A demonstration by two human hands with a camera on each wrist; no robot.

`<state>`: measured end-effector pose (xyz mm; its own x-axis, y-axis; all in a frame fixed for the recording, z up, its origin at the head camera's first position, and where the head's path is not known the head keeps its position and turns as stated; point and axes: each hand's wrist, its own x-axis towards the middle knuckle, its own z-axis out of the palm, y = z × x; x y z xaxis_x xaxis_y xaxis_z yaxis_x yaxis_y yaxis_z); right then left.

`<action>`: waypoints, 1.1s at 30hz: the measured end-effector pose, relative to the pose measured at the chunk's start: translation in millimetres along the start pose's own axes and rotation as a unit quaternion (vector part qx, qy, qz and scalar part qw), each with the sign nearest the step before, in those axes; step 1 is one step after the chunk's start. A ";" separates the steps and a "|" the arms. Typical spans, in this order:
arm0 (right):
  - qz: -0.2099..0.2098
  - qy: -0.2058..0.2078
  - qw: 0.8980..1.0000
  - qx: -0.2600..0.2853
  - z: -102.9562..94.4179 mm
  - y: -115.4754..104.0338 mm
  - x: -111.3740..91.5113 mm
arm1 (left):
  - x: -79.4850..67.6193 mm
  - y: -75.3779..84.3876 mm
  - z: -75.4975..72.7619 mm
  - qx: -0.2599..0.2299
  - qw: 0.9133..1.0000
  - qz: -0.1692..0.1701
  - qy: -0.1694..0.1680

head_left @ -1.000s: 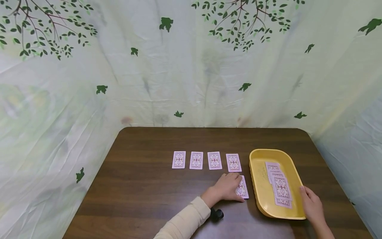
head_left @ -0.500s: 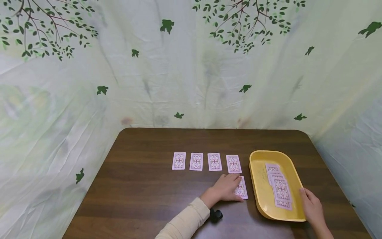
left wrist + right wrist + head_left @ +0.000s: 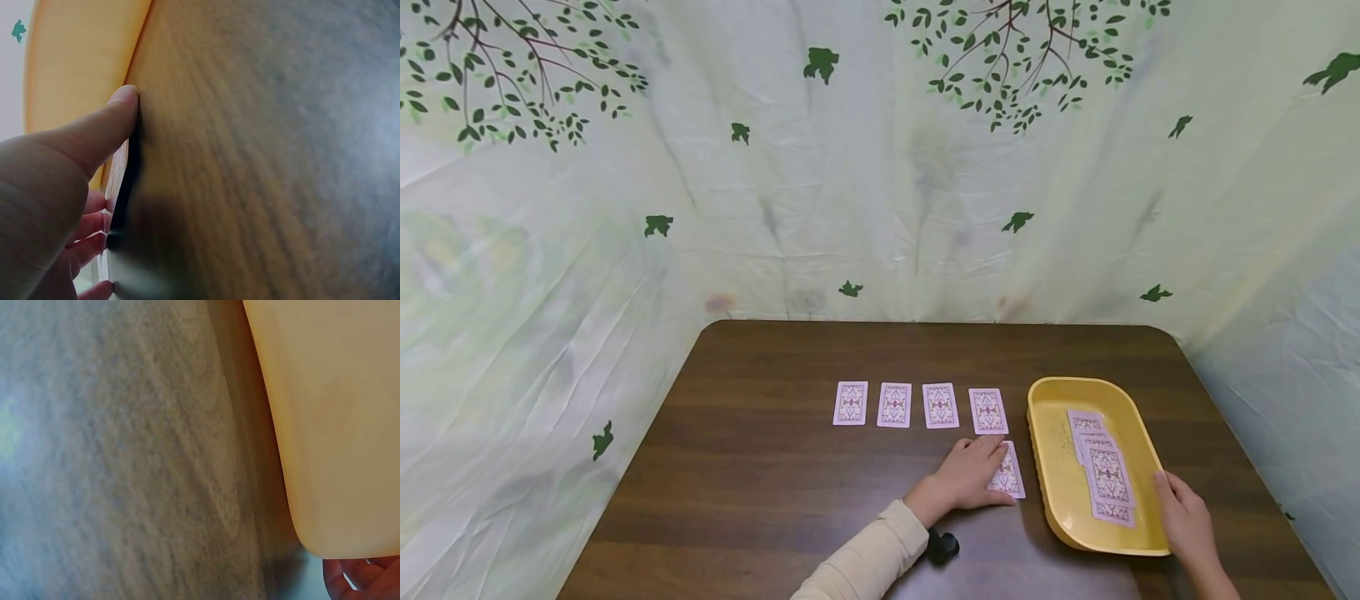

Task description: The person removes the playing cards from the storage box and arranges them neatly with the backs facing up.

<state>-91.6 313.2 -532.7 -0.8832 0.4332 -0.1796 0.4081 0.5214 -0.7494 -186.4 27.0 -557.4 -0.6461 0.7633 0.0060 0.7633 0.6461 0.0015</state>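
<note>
My left hand (image 3: 967,475) lies over a face-down playing card (image 3: 1012,475) with a purple patterned back, covering its left part. The fingertips are at the card's far edge and the thumb at its near edge. In the left wrist view, the thumb (image 3: 103,128) stretches along the table and the other fingers (image 3: 87,250) bend at the card's side. On the right, my right hand (image 3: 1183,517) grips the rim of a yellow tray (image 3: 1051,500). Several face-down cards (image 3: 1108,475) overlap inside it. The right wrist view shows the tray's outer wall (image 3: 344,425) and fingers (image 3: 359,575) at its corner.
Three face-down cards (image 3: 893,405) and a fourth card (image 3: 988,411) form a row beyond the left hand. Below the left wrist is a small black device (image 3: 943,547). The brown table (image 3: 760,483) meets a leaf-printed curtain (image 3: 880,208) at the back.
The card under my left hand has shifted slightly left and then back right, the hand staying over it. My right hand keeps its hold on the tray.
</note>
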 end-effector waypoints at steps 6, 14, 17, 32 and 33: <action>0.003 0.003 1.000 0.004 1.4 0.3 0.2 | 1.2 -1.3 1.0 0.000 1.000 0.002 0.006; -0.004 0.003 1.000 0.000 1.5 0.1 0.0 | -0.7 -0.2 5.8 0.010 1.000 0.001 0.010; 0.000 0.004 1.000 0.002 1.3 -0.2 -0.6 | -1.0 0.6 7.2 0.020 1.000 0.001 0.010; -0.010 0.000 1.000 0.004 1.0 -0.2 -0.1 | 2.5 -0.4 3.8 0.043 0.999 0.000 0.008; -0.009 0.000 1.000 0.004 1.0 -0.3 -0.1 | 2.5 -0.3 3.3 0.041 0.999 -0.001 0.009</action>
<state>-91.9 312.3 -533.1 -0.8902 0.4239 -0.1670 0.3911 0.5229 -0.7574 -188.2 28.7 -560.6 -0.6466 0.7624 0.0247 0.7588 0.6462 -0.0812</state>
